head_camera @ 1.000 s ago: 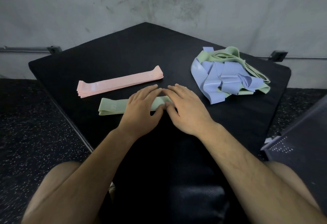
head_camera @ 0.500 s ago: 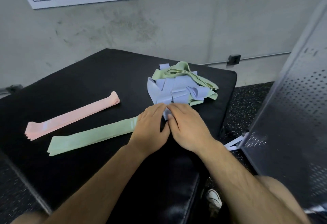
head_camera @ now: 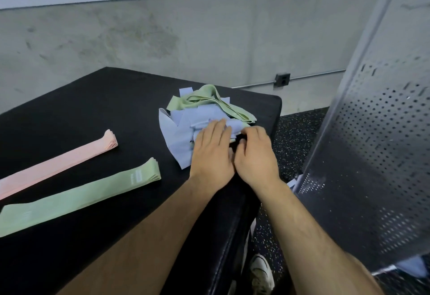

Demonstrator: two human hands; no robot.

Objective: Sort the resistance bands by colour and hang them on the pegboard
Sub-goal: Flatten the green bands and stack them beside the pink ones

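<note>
A tangled pile of blue bands (head_camera: 180,136) with green bands (head_camera: 209,99) mixed in lies near the right end of the black padded bench (head_camera: 111,99). My left hand (head_camera: 211,152) rests flat on the blue bands, fingers straight. My right hand (head_camera: 254,155) sits beside it at the pile's near right edge, fingers curled down; whether it holds a band is hidden. A flat stack of pink bands (head_camera: 58,166) and a flat stack of green bands (head_camera: 81,197) lie side by side on the left. The grey perforated pegboard (head_camera: 372,155) stands to the right.
A concrete wall with a socket (head_camera: 282,80) runs behind the bench. Speckled dark floor lies between bench and pegboard, with my shoe (head_camera: 260,273) on it. The bench's right edge drops off just past my right hand.
Both hands left the flat green stack and moved right onto the mixed pile. My view turned right and up, bringing the pegboard into sight.
</note>
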